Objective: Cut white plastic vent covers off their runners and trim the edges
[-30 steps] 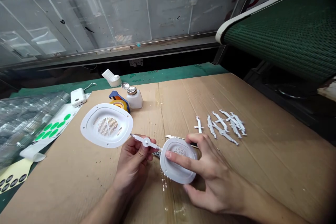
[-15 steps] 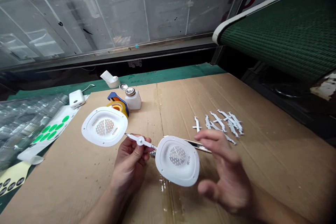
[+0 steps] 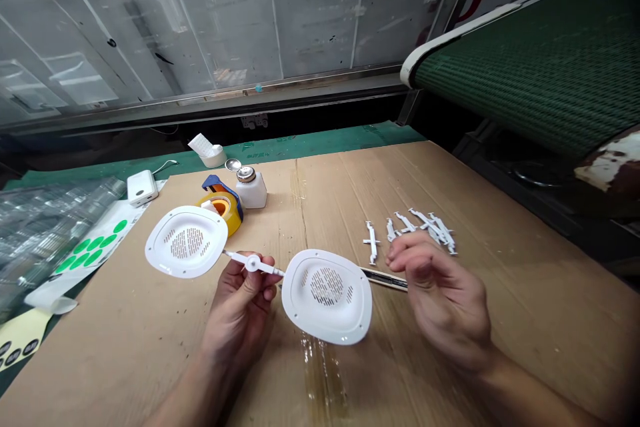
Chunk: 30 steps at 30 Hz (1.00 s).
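R hand (image 3: pixel 440 293) has let go, fingers loosely curled and empty, now off the perforated white plastic cover (image 3: pixel 327 297) lying on the cardboard surface (image 3: pixel 525 320); L hand (image 3: pixel 239 310) pinches a white plastic runner piece (image 3: pixel 253 263) just beside it.

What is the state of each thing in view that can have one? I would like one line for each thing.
Left hand: pinching strut
Strut: held level, between covers
Left cover: hollow side up
Right cover: hollow side up
Right hand: raised, empty, fingers curled
Loose struts: scattered on cardboard
Knife: lying on cardboard
Bottle: upright
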### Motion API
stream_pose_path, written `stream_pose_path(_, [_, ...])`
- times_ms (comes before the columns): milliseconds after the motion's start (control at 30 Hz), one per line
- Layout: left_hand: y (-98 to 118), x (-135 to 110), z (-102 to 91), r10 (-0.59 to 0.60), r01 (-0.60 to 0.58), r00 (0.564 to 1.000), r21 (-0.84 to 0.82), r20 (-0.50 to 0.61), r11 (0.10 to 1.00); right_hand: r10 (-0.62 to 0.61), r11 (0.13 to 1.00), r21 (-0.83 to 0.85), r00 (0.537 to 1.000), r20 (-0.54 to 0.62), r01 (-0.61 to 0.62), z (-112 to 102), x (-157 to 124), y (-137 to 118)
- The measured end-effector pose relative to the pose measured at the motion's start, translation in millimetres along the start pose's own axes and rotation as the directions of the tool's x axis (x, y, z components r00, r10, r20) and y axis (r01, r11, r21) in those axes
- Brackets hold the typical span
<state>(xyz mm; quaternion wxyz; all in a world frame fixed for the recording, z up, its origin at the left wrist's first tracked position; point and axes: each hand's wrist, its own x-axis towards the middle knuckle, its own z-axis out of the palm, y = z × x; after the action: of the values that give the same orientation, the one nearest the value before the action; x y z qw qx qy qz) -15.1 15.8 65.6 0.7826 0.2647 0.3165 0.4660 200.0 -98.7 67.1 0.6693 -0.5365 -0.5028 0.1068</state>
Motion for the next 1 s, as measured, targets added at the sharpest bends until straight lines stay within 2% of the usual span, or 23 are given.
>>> stream_pose_path(133, [0.3,0.0,-1.2,0.004,-0.004,1.000,-0.004,0.012,1.000,0.028,1.000,0.005,0.999,-0.027,-0.028,3.6,1.8,-0.6])
stream_pose_path(300, [0.3,0.5,-1.2,0.009,-0.008,1.000,-0.008,0.027,1.000,0.079,0.997,0.004,0.996,0.030,-0.080,2.5,-0.3,0.8])
stream_pose_path(500, [0.3,0.8,-1.1,0.010,-0.009,0.999,-0.015,0.041,1.000,0.128,0.992,-0.002,0.991,0.046,-0.128,2.9,-0.6,3.0])
stream_pose_path(733, [0.1,0.8,0.5,-0.001,0.003,0.999,-0.037,0.054,0.999,0.139,0.990,-0.045,0.989,0.059,-0.136,1.5,1.5,-1.7])
stream_pose_path(833, [-0.5,-2.2,4.7,0.007,-0.004,0.998,-0.045,0.063,0.999,0.133,0.990,-0.051,0.986,0.103,-0.128,1.0,2.2,-4.8])
stream_pose_path(900, [-1.5,-4.0,7.9,0.015,-0.012,0.997,-0.045,0.073,0.999,0.128,0.989,-0.090,0.988,0.081,-0.121,-0.5,1.1,-1.9])
stream_pose_path(1000, [-2.9,-4.0,10.8,0.034,-0.030,0.996,-0.048,0.088,0.998,0.107,0.975,-0.195,0.994,-0.016,-0.108,-4.6,-2.8,13.1])
